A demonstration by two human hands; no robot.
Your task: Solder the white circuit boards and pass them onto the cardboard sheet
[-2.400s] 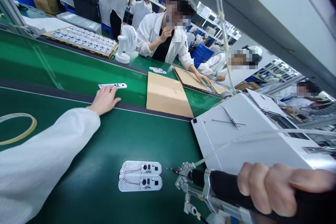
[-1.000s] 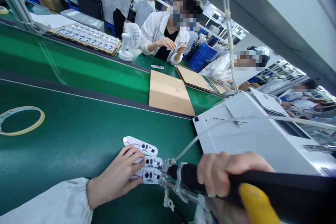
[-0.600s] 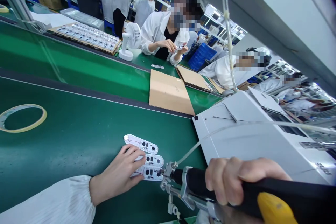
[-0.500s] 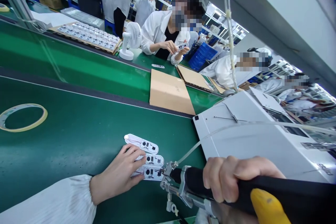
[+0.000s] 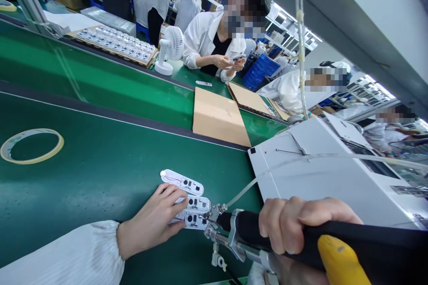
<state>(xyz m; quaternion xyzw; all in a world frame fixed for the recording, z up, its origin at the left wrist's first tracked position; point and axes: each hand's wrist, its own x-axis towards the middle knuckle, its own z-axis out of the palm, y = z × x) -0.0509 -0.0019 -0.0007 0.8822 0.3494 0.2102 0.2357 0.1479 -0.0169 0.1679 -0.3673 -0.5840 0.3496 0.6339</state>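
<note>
My left hand (image 5: 155, 219) lies over two white oval casings with circuit boards, its thumb and fingers holding them side by side on the green bench. These are the nearer casing (image 5: 197, 221) and the middle casing (image 5: 200, 203); their left ends are under my fingers. A third such casing (image 5: 183, 182) lies just beyond my fingertips, with a red wire in it. My right hand (image 5: 307, 218) is wrapped around a black electric screwdriver (image 5: 381, 249) with a clear feed tube (image 5: 244, 189). The screwdriver's metal tip meets the right end of the nearer casing.
A white machine (image 5: 301, 178) stands at the right. Beyond the bench, a cardboard sheet (image 5: 219, 116) lies across the green belt. A tape roll (image 5: 60, 144) lies at the left. Opposite, a co-worker (image 5: 200, 44) handles a small part beside a white fan (image 5: 172, 44).
The view has shifted slightly. My hands, the screwdriver and the casings keep their places relative to each other. The co-worker opposite has turned the part in their hands.
</note>
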